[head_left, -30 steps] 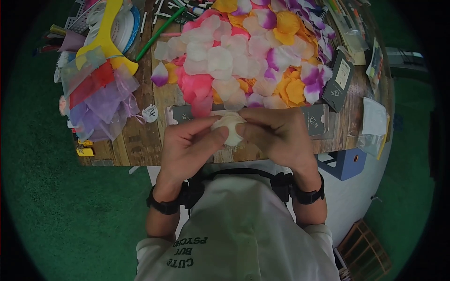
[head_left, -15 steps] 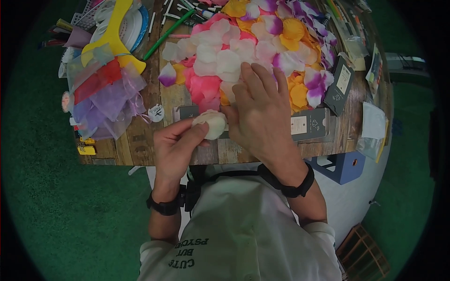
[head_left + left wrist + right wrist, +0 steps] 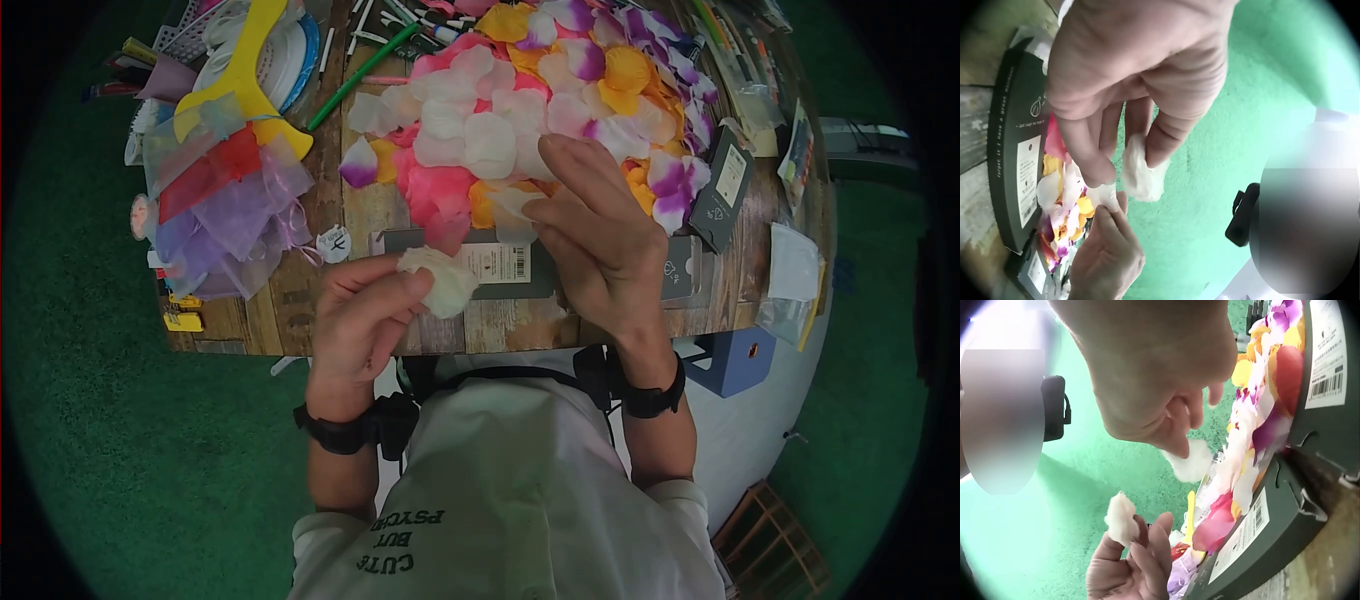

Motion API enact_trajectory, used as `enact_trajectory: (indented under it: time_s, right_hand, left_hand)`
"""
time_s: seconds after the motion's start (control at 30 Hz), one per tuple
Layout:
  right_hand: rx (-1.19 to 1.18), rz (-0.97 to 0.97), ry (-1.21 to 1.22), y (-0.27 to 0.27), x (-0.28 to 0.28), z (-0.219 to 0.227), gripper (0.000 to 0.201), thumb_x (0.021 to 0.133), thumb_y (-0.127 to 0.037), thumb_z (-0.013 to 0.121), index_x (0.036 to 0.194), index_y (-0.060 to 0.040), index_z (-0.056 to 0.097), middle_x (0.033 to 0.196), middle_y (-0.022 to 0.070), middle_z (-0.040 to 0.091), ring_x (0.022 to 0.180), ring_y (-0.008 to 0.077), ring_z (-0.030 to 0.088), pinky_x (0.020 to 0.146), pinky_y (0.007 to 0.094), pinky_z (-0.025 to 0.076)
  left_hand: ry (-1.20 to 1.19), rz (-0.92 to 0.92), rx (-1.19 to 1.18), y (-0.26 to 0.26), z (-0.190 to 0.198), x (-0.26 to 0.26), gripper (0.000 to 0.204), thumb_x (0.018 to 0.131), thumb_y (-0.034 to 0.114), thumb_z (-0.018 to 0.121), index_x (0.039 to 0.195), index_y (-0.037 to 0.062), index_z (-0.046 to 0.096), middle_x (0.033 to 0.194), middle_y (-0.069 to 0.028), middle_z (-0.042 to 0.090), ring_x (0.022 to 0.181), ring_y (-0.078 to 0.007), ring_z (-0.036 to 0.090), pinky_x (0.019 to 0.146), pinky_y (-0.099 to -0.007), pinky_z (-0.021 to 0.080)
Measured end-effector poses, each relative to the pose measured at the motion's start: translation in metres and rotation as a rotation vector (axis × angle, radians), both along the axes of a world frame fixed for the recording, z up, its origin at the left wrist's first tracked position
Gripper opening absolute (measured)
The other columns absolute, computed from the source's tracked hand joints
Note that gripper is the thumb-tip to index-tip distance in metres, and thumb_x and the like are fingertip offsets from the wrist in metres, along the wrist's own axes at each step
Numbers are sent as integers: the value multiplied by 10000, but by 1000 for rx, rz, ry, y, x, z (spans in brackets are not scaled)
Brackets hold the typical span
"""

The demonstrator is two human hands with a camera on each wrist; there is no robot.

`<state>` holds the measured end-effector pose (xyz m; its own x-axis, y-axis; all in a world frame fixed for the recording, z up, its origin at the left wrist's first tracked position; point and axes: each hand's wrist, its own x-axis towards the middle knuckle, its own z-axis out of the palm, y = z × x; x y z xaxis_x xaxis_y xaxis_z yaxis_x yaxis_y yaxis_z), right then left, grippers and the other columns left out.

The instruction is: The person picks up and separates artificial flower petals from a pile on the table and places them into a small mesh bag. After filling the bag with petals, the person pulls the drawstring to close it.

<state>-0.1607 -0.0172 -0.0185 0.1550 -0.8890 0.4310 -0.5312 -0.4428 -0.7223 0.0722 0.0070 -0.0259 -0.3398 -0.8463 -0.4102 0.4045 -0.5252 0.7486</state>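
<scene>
Between thumb and fingers, the left hand (image 3: pixel 360 315) pinches a small bundle of white petals (image 3: pixel 445 284), held above the table's front edge; the left wrist view shows the bundle (image 3: pixel 1142 172) hanging from the fingertips. The right hand (image 3: pixel 605 235) pinches a single pale petal (image 3: pixel 516 213) at the near edge of the petal pile (image 3: pixel 465 135). In the right wrist view that petal (image 3: pixel 1190 464) hangs from the right fingertips, apart from the bundle (image 3: pixel 1122 519) in the left hand (image 3: pixel 1132 565).
Dark boxes (image 3: pixel 545 275) lie along the near side of the pile, another (image 3: pixel 724 190) to its right. Left are organza bags (image 3: pixel 225 225), a yellow plastic piece (image 3: pixel 240 90) and a green stick (image 3: pixel 360 78). A clear packet (image 3: pixel 793 275) lies at the right edge.
The right hand left the bundle, reached over the pile and now has a pale petal, drawn slightly nearer. The left hand moved left and a little down with the bundle.
</scene>
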Motion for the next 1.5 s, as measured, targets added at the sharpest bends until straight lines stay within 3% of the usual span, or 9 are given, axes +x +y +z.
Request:
enact_trajectory:
  time_s: [0.13, 0.33, 0.6, 0.8, 0.9, 0.97, 1.17, 1.37, 1.5]
  right_hand:
    - [-142, 140, 94, -5, -8, 5, 167, 634, 27, 634, 796, 1, 666, 1153, 170, 591, 1102, 355, 539, 977, 489, 359]
    - [-191, 280, 111, 0, -2, 18, 171, 556, -8, 635, 727, -8, 642, 1081, 81, 621, 1053, 275, 562, 925, 471, 422]
    - [-203, 332, 82, 5, 0, 21, 156, 571, -59, 649, 719, -13, 653, 1065, 25, 628, 1067, 219, 551, 922, 443, 435]
    - [-272, 297, 53, 5, -6, 14, 221, 583, -40, 665, 798, 12, 656, 1053, 99, 627, 1019, 278, 575, 905, 451, 443]
    - [-224, 156, -45, 10, -5, 13, 249, 635, -9, 683, 879, 30, 654, 1060, 168, 613, 990, 291, 600, 881, 410, 465]
    - [103, -99, -283, 20, -2, 15, 250, 729, 16, 672, 975, 43, 635, 1097, 191, 596, 982, 251, 610, 851, 343, 483]
    - [590, 27, -946, 32, 14, 23, 316, 799, -16, 656, 1100, 45, 583, 1043, 140, 626, 984, 178, 594, 827, 283, 486]
    - [705, -40, -673, 30, 15, 27, 240, 816, 14, 623, 1054, 46, 622, 965, 105, 649, 859, 120, 605, 757, 232, 484]
    - [702, -128, -831, 30, 18, 28, 211, 814, 31, 613, 1023, 52, 634, 923, 98, 656, 805, 119, 609, 733, 243, 492]
  left_hand:
    - [119, 152, -12, -6, 17, -16, 287, 820, 42, 554, 1047, -130, 584, 1106, -212, 600, 815, -209, 644, 687, -248, 523]
    - [263, -70, -31, -13, 13, -11, 348, 843, 74, 488, 1109, -150, 509, 1293, -309, 409, 1086, -425, 525, 809, -398, 537]
    - [201, -19, 123, -12, 9, -17, 241, 852, 74, 503, 988, -114, 573, 919, -186, 628, 821, -264, 635, 700, -351, 536]
    - [104, -145, 131, -11, 14, -8, 202, 827, 51, 554, 958, -97, 598, 896, -158, 639, 818, -209, 635, 666, -290, 511]
    - [39, 38, 28, -5, 18, -17, 209, 828, 47, 601, 984, -92, 619, 890, -125, 650, 755, -133, 616, 683, -248, 488]
    - [45, 131, -62, -1, 21, -34, 208, 836, 47, 595, 988, -93, 619, 906, -128, 648, 777, -142, 613, 709, -258, 483]
    - [36, 222, -259, 3, 19, -43, 216, 846, 31, 582, 1015, -101, 610, 970, -143, 640, 891, -171, 602, 812, -285, 461]
    - [-55, 152, -304, 7, 19, -46, 219, 829, 6, 589, 1024, -90, 617, 996, -143, 640, 917, -168, 597, 832, -284, 453]
    - [-31, 125, -264, 9, 19, -48, 219, 826, 4, 590, 1024, -84, 620, 999, -143, 643, 909, -171, 602, 826, -287, 457]
